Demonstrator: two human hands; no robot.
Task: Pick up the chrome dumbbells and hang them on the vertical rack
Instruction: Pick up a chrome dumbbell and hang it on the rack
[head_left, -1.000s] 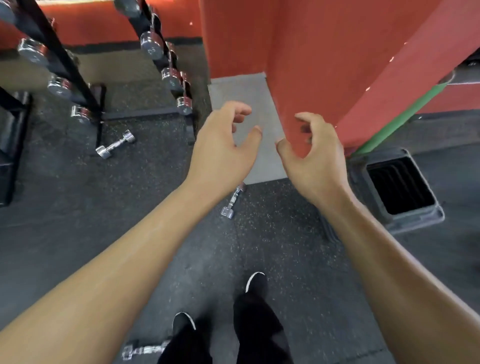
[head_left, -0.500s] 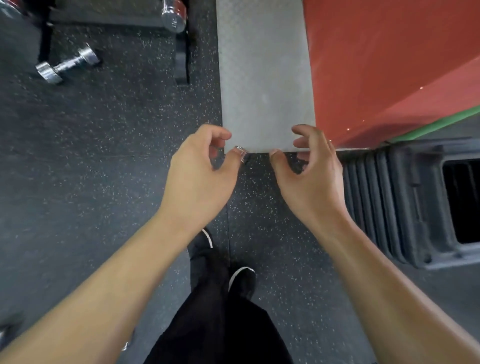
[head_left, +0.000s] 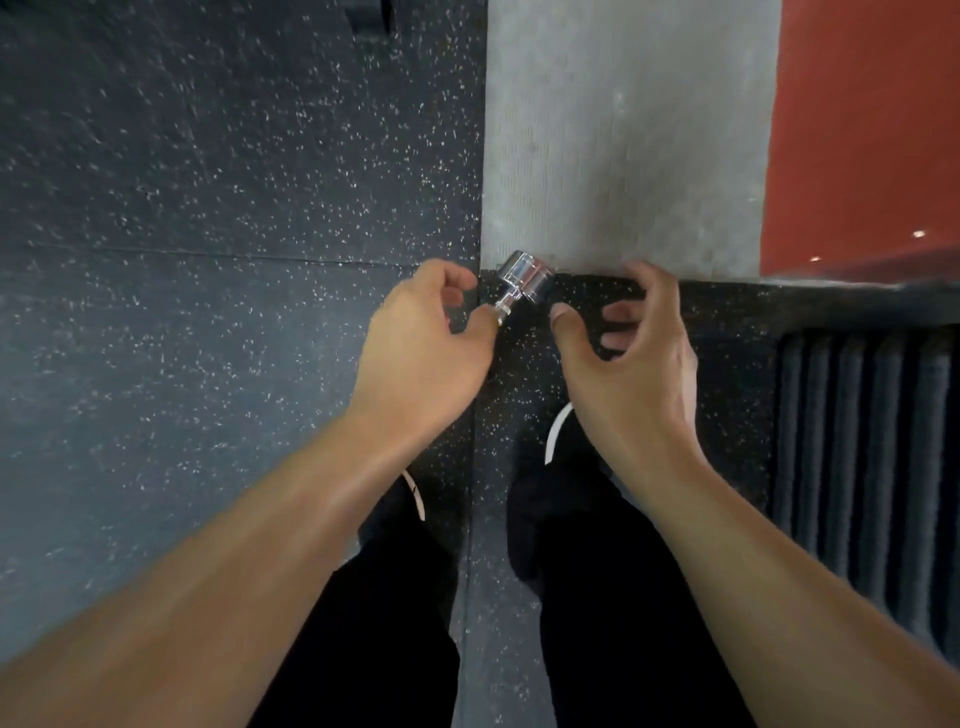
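Observation:
A chrome dumbbell (head_left: 523, 276) lies on the speckled rubber floor, its head at the edge of a grey mat (head_left: 623, 130). Most of its handle runs down-left under my left hand (head_left: 426, 338). That hand is curled over the handle, its thumb tip touches the bar, and the fingers are still apart. My right hand (head_left: 626, 353) hovers just right of the dumbbell head, fingers spread and holding nothing. The vertical rack is out of view.
A red wall (head_left: 862, 130) rises at the upper right. A black ribbed step platform (head_left: 862, 467) stands close on the right. My two feet in black shoes (head_left: 550, 467) stand right below the hands.
The view has dropped closer to the floor, so the rack and the other dumbbell have left the frame. Both hands have come down to the dumbbell, whose head now shows between them.

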